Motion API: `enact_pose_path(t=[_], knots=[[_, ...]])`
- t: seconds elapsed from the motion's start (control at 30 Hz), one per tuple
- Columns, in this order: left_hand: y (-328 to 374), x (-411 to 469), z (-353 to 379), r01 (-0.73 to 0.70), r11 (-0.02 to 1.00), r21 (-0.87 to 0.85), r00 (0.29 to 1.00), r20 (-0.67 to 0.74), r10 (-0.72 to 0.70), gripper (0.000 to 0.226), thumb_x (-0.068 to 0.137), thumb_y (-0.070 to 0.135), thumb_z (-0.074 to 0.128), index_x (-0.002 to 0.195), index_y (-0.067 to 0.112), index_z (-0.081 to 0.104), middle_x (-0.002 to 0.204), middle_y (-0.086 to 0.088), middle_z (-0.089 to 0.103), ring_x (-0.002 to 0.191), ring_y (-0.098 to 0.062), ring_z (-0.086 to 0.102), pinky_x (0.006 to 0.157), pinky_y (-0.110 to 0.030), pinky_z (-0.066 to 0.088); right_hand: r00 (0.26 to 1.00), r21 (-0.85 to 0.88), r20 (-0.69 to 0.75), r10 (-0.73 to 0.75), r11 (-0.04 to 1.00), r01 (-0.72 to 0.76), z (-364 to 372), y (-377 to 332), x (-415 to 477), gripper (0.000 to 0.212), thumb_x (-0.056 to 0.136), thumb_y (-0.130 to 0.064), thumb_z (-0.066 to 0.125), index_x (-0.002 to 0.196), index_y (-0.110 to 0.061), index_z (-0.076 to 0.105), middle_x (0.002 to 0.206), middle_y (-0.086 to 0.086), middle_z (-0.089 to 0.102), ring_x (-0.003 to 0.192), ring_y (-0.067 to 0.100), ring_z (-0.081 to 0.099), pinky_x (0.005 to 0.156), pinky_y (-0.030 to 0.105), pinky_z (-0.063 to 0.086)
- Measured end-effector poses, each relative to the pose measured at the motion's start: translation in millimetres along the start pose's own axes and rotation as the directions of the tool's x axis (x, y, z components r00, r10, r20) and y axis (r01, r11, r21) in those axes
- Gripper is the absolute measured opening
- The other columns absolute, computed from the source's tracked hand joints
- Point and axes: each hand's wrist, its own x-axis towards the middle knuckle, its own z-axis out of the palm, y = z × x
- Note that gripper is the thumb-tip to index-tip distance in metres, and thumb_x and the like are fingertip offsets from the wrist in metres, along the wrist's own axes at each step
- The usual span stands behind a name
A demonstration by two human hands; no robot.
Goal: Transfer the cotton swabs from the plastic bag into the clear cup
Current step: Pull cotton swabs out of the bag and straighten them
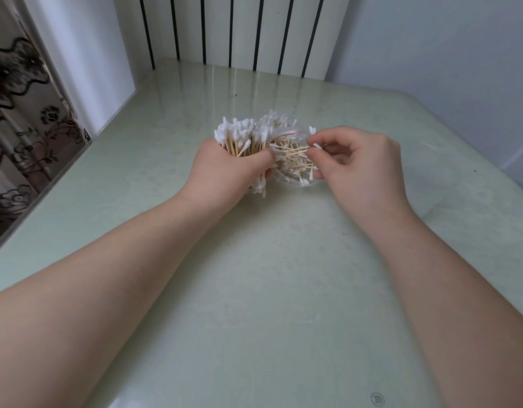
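Pale green tabletop lies nearest us, and over it our left hand is clamped round a thick bundle of cotton swabs, while our right hand pinches one swab by its end just above the clear cup, which stands between the two hands with a loose tangle of swabs inside. Behind the cup the plastic bag shows only as a thin film with a red line. We judge the transfer midway: next, drop the pinched swab in, then feed the bundle without tipping the cup.
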Motion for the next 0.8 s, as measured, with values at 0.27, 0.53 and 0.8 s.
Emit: enact_pose_path(t=[0.27,0.53,0.8], knots=[[0.7,-0.3,-2.6,-0.076,0.996,0.046,0.996,-0.045,0.078,0.019,0.085,0.018,0.076,0.081,0.001,0.067,0.082,-0.017,0.073,0.067,-0.015,0.065,0.065,-0.032,0.055,0.992,0.143,-0.028,0.125,0.983,-0.119,-4.3,-2.0,1.9,0.019,0.089,-0.009,0.072,0.090,-0.028,0.073,0.075,-0.012,0.070,0.061,0.011,0.070,0.062,0.022,0.057],[6.4,1.2,-7.5,-0.032,0.994,-0.103,0.999,-0.009,0.031,0.017,0.085,0.018,0.081,0.077,0.021,0.066,0.072,0.008,0.071,0.074,-0.012,0.071,0.071,-0.032,0.055,0.995,0.185,-0.061,0.082,0.980,-0.069,-5.5,-0.1,2.3,0.024,0.089,-0.010,0.068,0.090,-0.033,0.073,0.077,-0.010,0.072,0.072,0.017,0.073,0.072,0.038,0.063],[20.8,-5.1,-6.4,0.069,0.973,-0.222,0.996,0.072,-0.055,0.022,0.082,0.008,0.082,0.091,0.019,0.066,0.066,0.014,0.069,0.062,0.000,0.066,0.061,-0.016,0.050,0.988,0.223,-0.089,0.129,0.969,-0.106,-7.3,-1.3,3.9,0.021,0.093,-0.006,0.064,0.093,-0.025,0.072,0.079,-0.005,0.071,0.067,0.012,0.073,0.073,0.029,0.059]])
